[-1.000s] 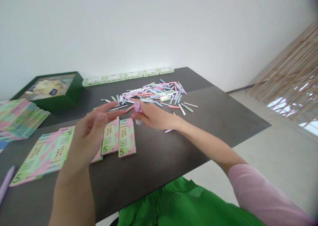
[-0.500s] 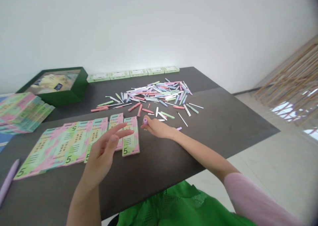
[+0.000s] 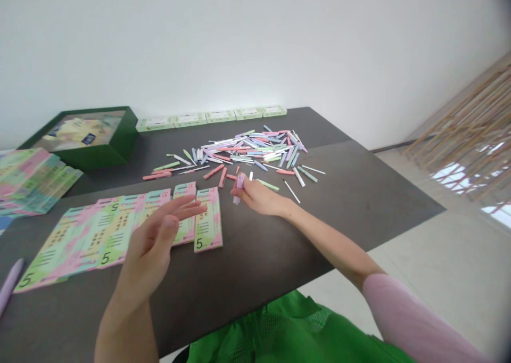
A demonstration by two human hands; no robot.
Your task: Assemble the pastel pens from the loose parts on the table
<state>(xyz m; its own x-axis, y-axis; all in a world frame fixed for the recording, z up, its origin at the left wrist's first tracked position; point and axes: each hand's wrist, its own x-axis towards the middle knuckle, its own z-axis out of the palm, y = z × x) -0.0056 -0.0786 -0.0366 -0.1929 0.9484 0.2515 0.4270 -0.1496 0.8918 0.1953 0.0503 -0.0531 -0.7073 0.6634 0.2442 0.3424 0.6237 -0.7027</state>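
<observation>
In my right hand (image 3: 259, 195) is a light purple pen part (image 3: 240, 181), pinched upright between thumb and fingers. A paler end of it shows below the fingers. My left hand (image 3: 159, 235) is open, fingers stretched to the right, over the row of printed green-and-pink booklets (image 3: 91, 235) marked with a 5. It holds nothing. Its fingertips are near the rightmost booklet (image 3: 209, 219); whether they touch is unclear. Just beyond my right hand lie loose pen parts, among them a green one (image 3: 268, 185) and a coral one (image 3: 222, 178).
A heap of pastel pen parts (image 3: 255, 147) covers the middle of the dark table (image 3: 279, 262). Several flat boxes (image 3: 221, 117) line the wall. At left are a green box (image 3: 120, 145) holding packets, stacked booklets (image 3: 35, 182) and a large purple pen-shaped object (image 3: 11, 286).
My right hand has lifted slightly and turned, so the purple part shows more of its length. The small purple piece by my right wrist is no longer visible. My left hand shifted slightly left.
</observation>
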